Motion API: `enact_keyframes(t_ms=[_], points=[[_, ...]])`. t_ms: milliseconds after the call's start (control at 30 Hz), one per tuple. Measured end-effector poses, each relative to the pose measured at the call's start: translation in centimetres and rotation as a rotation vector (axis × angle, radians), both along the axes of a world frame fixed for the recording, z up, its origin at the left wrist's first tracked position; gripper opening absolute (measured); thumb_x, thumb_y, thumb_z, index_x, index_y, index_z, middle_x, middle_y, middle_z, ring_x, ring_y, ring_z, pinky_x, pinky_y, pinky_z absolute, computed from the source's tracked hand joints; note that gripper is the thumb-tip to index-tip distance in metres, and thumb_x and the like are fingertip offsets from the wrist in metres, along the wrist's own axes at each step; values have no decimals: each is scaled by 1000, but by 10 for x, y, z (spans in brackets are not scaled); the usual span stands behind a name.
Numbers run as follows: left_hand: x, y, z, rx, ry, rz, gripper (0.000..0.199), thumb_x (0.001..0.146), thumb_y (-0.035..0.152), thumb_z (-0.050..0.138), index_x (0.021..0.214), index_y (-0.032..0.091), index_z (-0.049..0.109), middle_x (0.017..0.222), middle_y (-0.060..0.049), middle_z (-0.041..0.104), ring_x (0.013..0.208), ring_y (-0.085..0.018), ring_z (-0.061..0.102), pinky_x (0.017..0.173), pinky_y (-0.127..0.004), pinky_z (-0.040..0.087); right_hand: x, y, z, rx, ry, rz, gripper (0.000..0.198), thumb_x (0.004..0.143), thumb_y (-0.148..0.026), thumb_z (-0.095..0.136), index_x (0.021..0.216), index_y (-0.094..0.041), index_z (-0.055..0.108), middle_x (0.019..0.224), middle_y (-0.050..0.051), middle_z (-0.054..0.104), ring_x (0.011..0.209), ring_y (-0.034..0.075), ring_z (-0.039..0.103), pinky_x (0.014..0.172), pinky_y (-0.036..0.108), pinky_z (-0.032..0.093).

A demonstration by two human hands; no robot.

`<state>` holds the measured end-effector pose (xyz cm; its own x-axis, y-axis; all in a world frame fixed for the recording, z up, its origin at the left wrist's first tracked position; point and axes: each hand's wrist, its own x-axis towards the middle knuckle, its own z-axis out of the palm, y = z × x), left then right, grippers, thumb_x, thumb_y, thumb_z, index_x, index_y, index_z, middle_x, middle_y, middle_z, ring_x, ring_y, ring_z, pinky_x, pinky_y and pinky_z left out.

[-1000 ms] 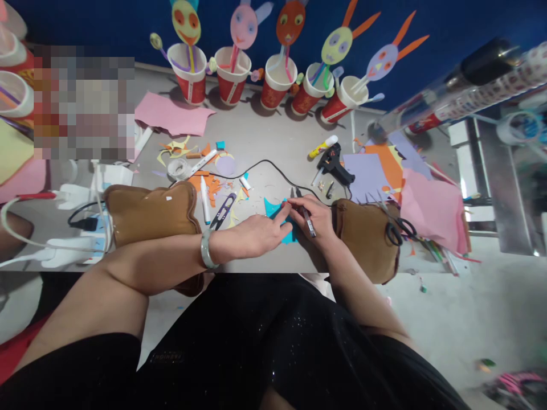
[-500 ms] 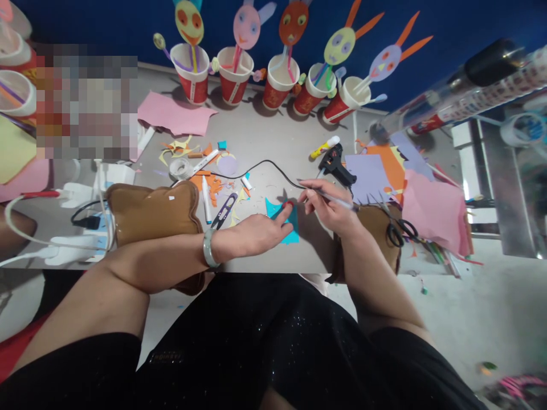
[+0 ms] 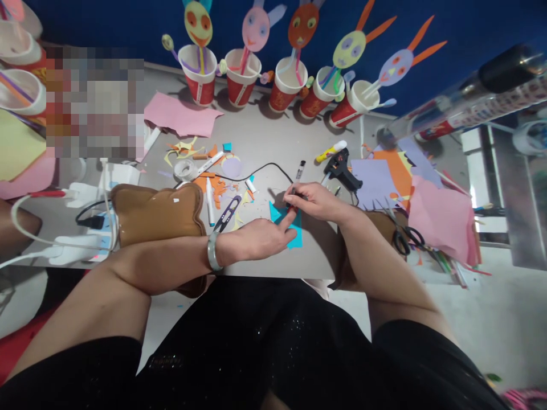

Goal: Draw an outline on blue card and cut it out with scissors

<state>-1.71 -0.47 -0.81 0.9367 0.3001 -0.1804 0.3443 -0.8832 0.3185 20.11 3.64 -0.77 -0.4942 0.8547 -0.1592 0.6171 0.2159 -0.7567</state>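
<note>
My left hand [image 3: 269,238] lies at the table's front with its index finger stretched out, pressing on a piece of blue paper [image 3: 294,236]. A small red spot shows by that fingertip; I cannot make out what it is. My right hand [image 3: 314,199] is closed around a pen [image 3: 301,169], whose dark end stands up beyond the fingers. It hovers close over the left index fingertip and the paper; the fingers hide the pen's lower end, so contact is unclear. Purple-grey thread snips [image 3: 231,212] and a white marker [image 3: 209,202] lie left of the paper.
Red paper cups [image 3: 287,85] with paper rabbit faces line the back. A black glue gun [image 3: 344,169], a yellow glue stick [image 3: 330,151] and black scissors [image 3: 401,239] lie right. A brown cushion [image 3: 156,213] and power strip [image 3: 100,233] sit left. A cable crosses the middle.
My right hand has moved left toward the left fingertip. The pen in it has swung from pointing rightward to standing with its dark end away from me. My left hand stays on the blue paper.
</note>
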Motion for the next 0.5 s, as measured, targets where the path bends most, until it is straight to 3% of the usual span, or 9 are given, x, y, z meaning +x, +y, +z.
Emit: enact_keyframes(t_ms=[500], points=[[0,0,11,-61,40,9,36,102,36,44,130,13,52,159,-30,34,74,-22,71,56,-34,51,-4,0,-7,38,10,31,31,96,-43,53,83,-19,68,71,2,67,66,16,61,65,28,48]])
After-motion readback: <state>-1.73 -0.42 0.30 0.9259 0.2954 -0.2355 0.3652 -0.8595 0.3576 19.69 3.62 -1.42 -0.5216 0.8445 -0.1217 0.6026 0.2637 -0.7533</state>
